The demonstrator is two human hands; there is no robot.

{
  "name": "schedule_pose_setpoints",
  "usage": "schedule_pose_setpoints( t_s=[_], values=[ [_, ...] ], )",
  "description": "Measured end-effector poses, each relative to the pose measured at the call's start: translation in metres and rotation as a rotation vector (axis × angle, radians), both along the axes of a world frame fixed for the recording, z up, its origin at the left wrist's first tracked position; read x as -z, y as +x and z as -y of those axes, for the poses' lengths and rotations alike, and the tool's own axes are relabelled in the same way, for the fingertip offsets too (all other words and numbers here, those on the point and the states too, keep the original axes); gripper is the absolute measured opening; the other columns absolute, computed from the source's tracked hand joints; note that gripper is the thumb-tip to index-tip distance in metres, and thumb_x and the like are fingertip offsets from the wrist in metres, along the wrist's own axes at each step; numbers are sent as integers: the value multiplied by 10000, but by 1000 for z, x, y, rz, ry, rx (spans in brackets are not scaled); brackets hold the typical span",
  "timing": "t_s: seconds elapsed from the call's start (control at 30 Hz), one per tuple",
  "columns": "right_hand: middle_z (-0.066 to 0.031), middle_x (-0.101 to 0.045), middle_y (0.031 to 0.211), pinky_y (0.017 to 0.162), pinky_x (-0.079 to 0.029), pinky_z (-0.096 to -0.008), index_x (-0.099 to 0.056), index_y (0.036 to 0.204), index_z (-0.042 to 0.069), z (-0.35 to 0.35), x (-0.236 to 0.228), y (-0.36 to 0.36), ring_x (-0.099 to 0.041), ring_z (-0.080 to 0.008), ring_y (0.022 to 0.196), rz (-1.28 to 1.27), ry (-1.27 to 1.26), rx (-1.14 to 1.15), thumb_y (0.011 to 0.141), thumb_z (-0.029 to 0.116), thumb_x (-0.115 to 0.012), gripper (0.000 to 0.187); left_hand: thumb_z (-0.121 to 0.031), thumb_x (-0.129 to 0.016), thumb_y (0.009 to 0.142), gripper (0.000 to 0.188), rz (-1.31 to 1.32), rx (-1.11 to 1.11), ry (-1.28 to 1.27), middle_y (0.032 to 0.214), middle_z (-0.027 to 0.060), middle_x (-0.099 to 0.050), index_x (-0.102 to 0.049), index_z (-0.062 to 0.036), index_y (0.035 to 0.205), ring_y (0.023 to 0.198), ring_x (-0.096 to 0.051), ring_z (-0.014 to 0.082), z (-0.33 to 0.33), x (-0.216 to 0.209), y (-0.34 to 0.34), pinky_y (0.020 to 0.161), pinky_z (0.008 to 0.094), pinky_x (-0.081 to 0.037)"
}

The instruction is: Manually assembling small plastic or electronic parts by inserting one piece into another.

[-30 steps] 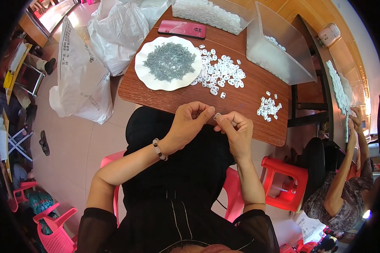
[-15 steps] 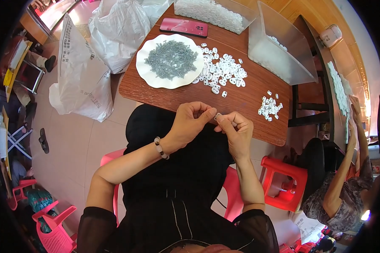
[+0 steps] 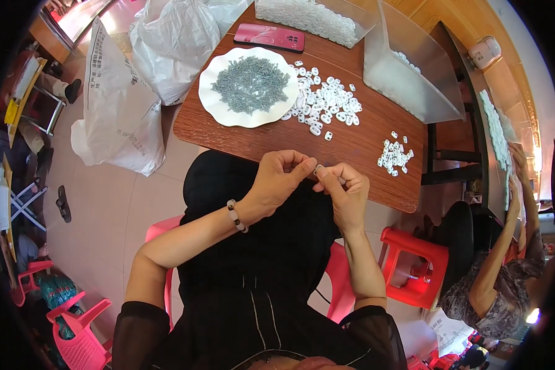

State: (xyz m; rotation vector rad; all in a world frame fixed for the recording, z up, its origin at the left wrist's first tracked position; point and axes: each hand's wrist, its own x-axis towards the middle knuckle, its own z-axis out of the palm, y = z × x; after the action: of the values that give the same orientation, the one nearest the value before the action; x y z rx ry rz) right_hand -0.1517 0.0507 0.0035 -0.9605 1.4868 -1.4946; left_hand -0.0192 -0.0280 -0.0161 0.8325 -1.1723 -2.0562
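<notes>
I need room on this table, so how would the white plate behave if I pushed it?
The white plate would probably slide rather than tip, since it looks broad and low. The grey pieces look thin and loosely heaped, so a sharp shove might scatter some over the wavy rim.

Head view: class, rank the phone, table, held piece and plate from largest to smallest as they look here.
1. Table
2. Plate
3. Phone
4. Held piece: partly hidden, but what shows is clearly smallest.
</notes>
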Motion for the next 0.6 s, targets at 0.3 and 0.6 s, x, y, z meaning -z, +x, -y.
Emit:
schedule_pose_setpoints(
  t_s=[0.3, 0.6],
  values=[
    [-39, -645, 680, 578, -392, -191, -675, 836, -2, 0, 1, -5, -539, -52, 604, 34, 4, 38, 880, 127, -640, 141, -306, -609, 928, 307, -7, 32, 25, 769, 14, -633, -671, -6, 912, 614, -484, 37, 2, -5, 1, 569, 185, -401],
    [-52, -657, 692, 580, -400, -189, -676, 839, -10, -2, 0, -5, -561, -61, 614, 12, 0, 58, 875, 107, -634, 130, -247, -653, 900, 255, -35, 30, -6, 814, 39, -676, -682, 5, 929, 633, -504, 38, 0, 1, 1, 579, 184, -402]
  ],
)
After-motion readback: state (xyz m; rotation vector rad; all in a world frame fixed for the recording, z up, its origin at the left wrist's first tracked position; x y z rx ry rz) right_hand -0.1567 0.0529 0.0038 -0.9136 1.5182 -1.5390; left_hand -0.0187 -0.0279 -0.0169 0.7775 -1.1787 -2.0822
